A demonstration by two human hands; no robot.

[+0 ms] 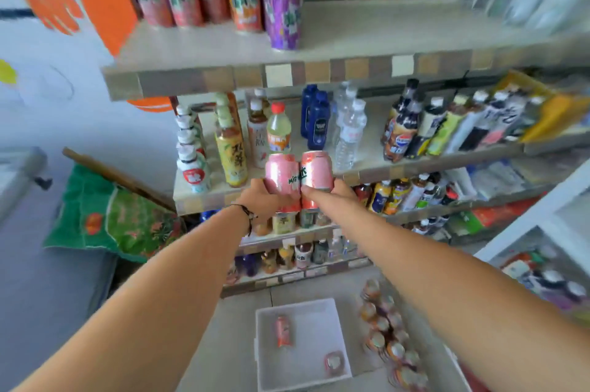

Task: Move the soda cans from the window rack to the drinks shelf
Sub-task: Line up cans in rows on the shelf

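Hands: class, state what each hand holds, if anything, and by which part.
Left hand grips one pink can around its lower body; right hand grips the other pink can likewise.

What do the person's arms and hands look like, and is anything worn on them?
Both forearms are bare: no sleeves show anywhere in the picture, and neither hand wears a glove. The left hand has a thin dark cord bracelet around the wrist, with a small knot or bead and a short loose end hanging down. The right hand shows no bracelet, watch or ring.

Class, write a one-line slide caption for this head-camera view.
Left hand and right hand each lift a pink can toward the drinks shelf.
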